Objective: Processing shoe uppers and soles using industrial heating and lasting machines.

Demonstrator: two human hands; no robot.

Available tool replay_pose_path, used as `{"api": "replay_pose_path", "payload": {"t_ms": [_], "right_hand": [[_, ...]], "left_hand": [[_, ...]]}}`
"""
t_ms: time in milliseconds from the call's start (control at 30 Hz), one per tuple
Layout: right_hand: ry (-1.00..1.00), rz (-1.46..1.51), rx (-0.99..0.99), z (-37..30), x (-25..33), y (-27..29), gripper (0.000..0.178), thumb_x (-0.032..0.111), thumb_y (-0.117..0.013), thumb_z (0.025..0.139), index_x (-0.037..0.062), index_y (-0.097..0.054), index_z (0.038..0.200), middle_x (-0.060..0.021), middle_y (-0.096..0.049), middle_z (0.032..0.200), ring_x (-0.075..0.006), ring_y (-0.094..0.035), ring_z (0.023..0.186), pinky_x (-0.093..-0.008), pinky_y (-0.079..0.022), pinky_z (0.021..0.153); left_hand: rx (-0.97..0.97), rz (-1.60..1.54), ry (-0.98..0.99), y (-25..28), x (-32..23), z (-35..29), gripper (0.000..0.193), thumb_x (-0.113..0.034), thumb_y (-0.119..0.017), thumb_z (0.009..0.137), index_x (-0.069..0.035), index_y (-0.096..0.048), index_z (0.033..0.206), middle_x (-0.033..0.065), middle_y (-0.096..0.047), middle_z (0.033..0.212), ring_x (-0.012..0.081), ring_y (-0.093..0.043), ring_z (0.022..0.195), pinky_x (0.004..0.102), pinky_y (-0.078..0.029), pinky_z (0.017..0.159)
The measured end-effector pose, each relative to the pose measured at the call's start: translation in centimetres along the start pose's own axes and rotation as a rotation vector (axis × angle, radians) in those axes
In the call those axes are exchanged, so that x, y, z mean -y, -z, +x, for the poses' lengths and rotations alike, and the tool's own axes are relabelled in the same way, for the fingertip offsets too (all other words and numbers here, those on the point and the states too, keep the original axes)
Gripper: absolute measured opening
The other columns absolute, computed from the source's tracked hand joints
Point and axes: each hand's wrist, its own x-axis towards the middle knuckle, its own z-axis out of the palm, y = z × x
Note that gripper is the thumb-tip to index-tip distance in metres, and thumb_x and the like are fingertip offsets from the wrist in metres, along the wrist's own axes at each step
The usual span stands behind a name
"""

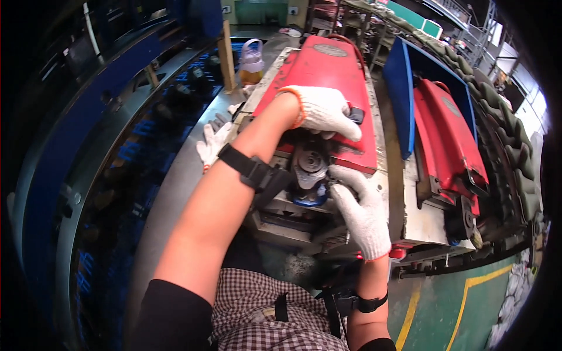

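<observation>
My left hand point(323, 110), in a white knit glove with an orange cuff, reaches over the front of a red machine cover point(319, 67). Its fingers curl round a dark knob-like piece point(355, 115); some fingertips are hidden beneath the hand. Under the cover's front edge sits a round metal machine part point(310, 162), with a blue piece point(310, 199) below it. My right hand point(364, 215), gloved likewise, is at the right side of the metal part, with bent fingers and thumb closed on its dark edge.
A loose white glove point(213, 142) lies on the metal surface left of the machine. Beyond it stands a bottle point(252, 61) with a pale lid and amber liquid. At right is another red machine point(449, 137) beside a blue panel point(400, 96). Yellow lines mark the green floor point(436, 307).
</observation>
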Motion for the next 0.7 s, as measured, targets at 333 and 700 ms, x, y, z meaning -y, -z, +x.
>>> {"api": "replay_pose_path", "payload": {"t_ms": [333, 700], "right_hand": [[-0.287, 0.329, 0.137, -0.3, 0.9, 0.9, 0.032, 0.027, -0.056, 0.107, 0.0069, -0.065, 0.130, -0.0057, -0.068, 0.091, -0.0072, -0.054, 0.058, -0.0218, -0.040, 0.048], [-0.185, 0.720, 0.020, -3.3, 3.2, -12.0, 0.034, 0.022, -0.057, 0.106, 0.0073, -0.047, 0.135, -0.0053, -0.057, 0.097, -0.0092, -0.055, 0.072, -0.0264, -0.048, 0.057]], "left_hand": [[0.046, -0.025, 0.003, 0.1, 0.0, 0.4, 0.046, -0.049, -0.074, 0.087, -0.006, -0.067, 0.072, 0.0014, -0.061, 0.063, 0.0127, -0.052, 0.056, 0.0312, -0.041, 0.055], [0.019, 0.104, -0.035, 0.2, 0.5, 1.1, 0.048, -0.052, -0.071, 0.088, -0.005, -0.069, 0.079, 0.0044, -0.064, 0.069, 0.0157, -0.057, 0.063, 0.0333, -0.045, 0.062]]}}
